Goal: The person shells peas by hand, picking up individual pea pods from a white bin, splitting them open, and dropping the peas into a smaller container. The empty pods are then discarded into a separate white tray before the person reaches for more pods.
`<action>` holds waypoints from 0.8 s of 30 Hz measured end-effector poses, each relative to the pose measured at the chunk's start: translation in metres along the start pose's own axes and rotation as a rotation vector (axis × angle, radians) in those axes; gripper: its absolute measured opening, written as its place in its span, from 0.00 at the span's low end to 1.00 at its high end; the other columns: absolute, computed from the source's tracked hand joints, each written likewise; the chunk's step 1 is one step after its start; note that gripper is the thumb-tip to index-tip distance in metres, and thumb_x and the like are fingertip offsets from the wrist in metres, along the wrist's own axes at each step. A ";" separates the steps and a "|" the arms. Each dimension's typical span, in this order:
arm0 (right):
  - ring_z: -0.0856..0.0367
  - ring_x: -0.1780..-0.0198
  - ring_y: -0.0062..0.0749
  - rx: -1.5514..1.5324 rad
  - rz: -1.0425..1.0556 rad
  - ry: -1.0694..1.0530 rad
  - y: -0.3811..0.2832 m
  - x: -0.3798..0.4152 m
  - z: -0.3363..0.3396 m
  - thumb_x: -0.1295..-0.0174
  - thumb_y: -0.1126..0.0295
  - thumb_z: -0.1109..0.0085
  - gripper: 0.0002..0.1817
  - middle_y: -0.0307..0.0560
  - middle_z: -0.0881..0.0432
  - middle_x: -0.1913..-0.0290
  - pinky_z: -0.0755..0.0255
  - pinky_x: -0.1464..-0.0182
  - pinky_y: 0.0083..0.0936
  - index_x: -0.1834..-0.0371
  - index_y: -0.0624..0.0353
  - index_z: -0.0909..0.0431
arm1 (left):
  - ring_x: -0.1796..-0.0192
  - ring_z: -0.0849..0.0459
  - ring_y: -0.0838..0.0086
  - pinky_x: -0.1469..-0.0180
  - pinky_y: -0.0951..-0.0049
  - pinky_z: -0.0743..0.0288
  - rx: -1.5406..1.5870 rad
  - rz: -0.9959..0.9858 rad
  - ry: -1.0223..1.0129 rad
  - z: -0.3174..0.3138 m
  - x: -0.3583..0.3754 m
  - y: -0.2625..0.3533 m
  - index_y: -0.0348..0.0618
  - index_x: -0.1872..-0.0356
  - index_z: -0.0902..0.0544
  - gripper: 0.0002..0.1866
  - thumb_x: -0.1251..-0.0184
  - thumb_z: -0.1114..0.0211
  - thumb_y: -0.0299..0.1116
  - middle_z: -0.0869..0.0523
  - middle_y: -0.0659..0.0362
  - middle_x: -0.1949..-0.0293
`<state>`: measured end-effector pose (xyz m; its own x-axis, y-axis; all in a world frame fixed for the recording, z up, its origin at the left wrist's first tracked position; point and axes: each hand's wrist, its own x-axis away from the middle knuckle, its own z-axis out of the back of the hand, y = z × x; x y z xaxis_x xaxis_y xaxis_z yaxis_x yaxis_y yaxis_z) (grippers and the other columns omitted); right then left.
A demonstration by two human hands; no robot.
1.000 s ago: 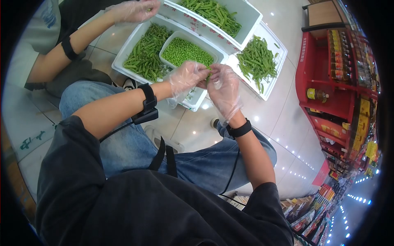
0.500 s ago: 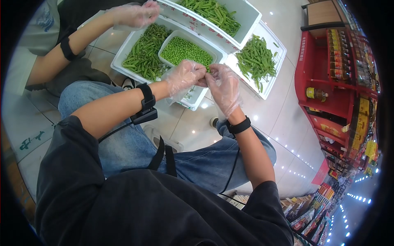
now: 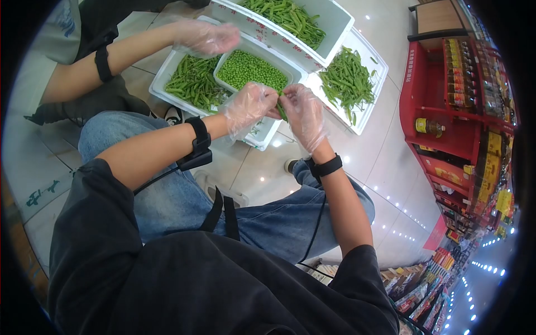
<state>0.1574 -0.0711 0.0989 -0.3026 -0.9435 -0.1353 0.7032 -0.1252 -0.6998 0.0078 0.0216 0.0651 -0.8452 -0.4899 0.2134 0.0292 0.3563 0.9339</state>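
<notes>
Both my hands wear clear plastic gloves and meet at the near right corner of a small white tub [image 3: 218, 81] of shelled green peas [image 3: 248, 69]. Between their fingertips is a green pea pod [image 3: 281, 110], hanging slightly downward. My left hand [image 3: 250, 109] pinches it from the left, and my right hand [image 3: 304, 114] grips it from the right. The tub sits inside a larger white foam box [image 3: 162, 78], where a heap of pods [image 3: 192, 78] lies to its left. Whether the pod is split cannot be made out.
A co-worker's gloved hand [image 3: 209, 38] reaches over the box from the left. Behind stands another foam box [image 3: 340, 28] with pods. To the right, a white foam lid [image 3: 365, 114] carries more pods [image 3: 349, 81]. A red shelf [image 3: 410, 100] with bottles stands further right.
The co-worker's hand has moved right and down, over the foam box. My hands stay in nearly the same place, and more of the pod now shows below my fingertips.
</notes>
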 end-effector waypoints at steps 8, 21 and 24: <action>0.19 0.61 0.26 -0.731 -0.311 -0.126 0.019 -0.007 0.005 0.30 0.70 0.40 0.13 0.43 0.18 0.62 0.24 0.55 0.24 0.50 0.70 0.23 | 0.57 0.11 0.73 0.49 0.70 0.13 0.016 -0.013 0.038 -0.004 0.001 0.011 0.33 0.70 0.22 0.18 0.20 0.47 0.36 0.20 0.60 0.70; 0.18 0.59 0.27 -0.925 -0.577 -0.010 0.040 -0.026 0.001 0.30 0.69 0.38 0.14 0.44 0.17 0.57 0.23 0.52 0.22 0.48 0.67 0.22 | 0.77 0.16 0.68 0.71 0.67 0.24 -0.218 -0.040 0.291 0.008 -0.010 -0.022 0.35 0.78 0.17 0.16 0.34 0.42 0.34 0.17 0.52 0.81; 0.15 0.58 0.29 -0.791 -0.469 0.057 0.050 -0.034 -0.006 0.32 0.70 0.39 0.17 0.48 0.16 0.55 0.21 0.53 0.24 0.46 0.71 0.22 | 0.78 0.18 0.66 0.69 0.66 0.24 -0.266 -0.011 0.287 0.011 -0.007 -0.021 0.35 0.80 0.16 0.17 0.35 0.42 0.34 0.16 0.51 0.82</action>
<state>0.1991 -0.0431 0.0645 -0.4916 -0.8299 0.2637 -0.1383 -0.2246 -0.9646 0.0073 0.0260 0.0408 -0.6639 -0.7086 0.2390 0.1901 0.1491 0.9704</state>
